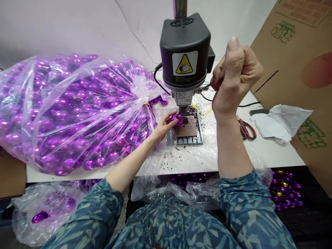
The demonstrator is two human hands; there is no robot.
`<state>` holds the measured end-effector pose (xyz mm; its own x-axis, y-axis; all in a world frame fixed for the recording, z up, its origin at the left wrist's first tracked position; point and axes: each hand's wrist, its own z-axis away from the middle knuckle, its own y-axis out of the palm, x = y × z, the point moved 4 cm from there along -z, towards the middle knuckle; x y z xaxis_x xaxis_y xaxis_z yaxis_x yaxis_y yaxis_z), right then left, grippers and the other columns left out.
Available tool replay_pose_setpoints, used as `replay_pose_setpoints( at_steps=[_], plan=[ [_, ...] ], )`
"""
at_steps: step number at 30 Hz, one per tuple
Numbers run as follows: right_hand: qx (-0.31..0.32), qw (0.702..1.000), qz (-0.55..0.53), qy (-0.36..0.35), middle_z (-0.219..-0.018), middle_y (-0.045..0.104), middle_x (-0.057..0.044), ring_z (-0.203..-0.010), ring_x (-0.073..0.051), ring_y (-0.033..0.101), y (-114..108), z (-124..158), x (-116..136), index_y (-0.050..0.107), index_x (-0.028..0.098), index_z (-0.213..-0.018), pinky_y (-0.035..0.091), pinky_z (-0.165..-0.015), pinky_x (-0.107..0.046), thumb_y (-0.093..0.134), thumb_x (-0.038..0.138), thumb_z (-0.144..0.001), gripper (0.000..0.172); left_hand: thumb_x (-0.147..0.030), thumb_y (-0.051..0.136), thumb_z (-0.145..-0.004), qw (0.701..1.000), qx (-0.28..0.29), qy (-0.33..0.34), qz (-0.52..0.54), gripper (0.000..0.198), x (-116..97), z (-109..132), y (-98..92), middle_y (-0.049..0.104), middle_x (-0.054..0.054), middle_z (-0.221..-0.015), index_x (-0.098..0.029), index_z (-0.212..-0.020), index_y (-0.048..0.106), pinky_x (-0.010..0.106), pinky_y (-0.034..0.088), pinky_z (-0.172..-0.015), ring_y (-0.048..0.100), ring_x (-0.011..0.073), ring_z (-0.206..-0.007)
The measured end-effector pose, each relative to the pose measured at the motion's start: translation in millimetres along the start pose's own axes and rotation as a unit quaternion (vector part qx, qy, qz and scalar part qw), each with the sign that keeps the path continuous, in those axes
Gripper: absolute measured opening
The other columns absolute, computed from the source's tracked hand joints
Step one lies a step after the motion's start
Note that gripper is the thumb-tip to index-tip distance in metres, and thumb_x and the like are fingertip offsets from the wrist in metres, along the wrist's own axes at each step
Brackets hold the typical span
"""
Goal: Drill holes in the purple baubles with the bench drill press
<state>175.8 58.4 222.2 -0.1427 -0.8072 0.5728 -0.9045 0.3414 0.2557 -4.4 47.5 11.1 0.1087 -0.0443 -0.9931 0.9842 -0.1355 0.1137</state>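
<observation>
My left hand reaches to the base of a black bench press machine. Its fingers are closed around a shiny purple faceted ball, at the left edge of a brown board. That board lies on the machine's grey metal base, just below the tool head, and dark specks cover part of it. Raised on the machine's right side, my right hand is curled into a fist around the press lever. Most of the lever is hidden in the fist.
A large tied clear bag of purple pieces fills the table's left. Red-handled scissors and white paper lie to the right, beside a cardboard box. Dark scraps litter the white tabletop. More purple pieces sit below the edge.
</observation>
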Motion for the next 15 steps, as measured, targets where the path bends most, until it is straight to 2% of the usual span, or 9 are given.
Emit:
replay_pose_setpoints(
  at_steps=[5, 10, 15],
  plan=[
    [-0.003, 1.0, -0.005, -0.011, -0.047, 0.025, 0.005, -0.039, -0.007, 0.024, 0, 1, 3, 0.017, 0.024, -0.062, 0.025, -0.04, -0.03, 0.032, 0.089, -0.081, 0.069, -0.053, 0.081, -0.082, 0.999, -0.013, 0.025, -0.024, 0.059, 3, -5, 3.2, 0.078, 0.009, -0.11, -0.021, -0.128, 0.063, 0.043, 0.055, -0.104, 0.074, 0.0228, -0.107],
    [0.004, 0.997, -0.075, -0.027, -0.046, 0.028, 0.005, -0.037, -0.007, 0.025, -1, 1, 5, 0.022, 0.023, -0.06, 0.023, -0.039, -0.031, 0.045, 0.083, -0.082, 0.068, -0.054, 0.084, -0.078, 0.998, -0.003, 0.061, -0.032, 0.061, 8, -11, 7.2, 0.077, 0.01, -0.118, -0.021, -0.125, 0.063, 0.045, 0.055, -0.105, 0.072, 0.0245, -0.113],
    [-0.001, 0.998, -0.062, -0.03, -0.046, 0.029, 0.004, -0.037, -0.008, 0.025, -2, 2, 5, 0.023, 0.023, -0.059, 0.025, -0.039, -0.032, 0.043, 0.083, -0.082, 0.068, -0.044, 0.085, -0.08, 0.994, 0.006, 0.07, -0.081, 0.057, 10, -11, 11.1, 0.075, 0.012, -0.121, -0.02, -0.126, 0.062, 0.045, 0.057, -0.104, 0.072, 0.0244, -0.111]
  ],
)
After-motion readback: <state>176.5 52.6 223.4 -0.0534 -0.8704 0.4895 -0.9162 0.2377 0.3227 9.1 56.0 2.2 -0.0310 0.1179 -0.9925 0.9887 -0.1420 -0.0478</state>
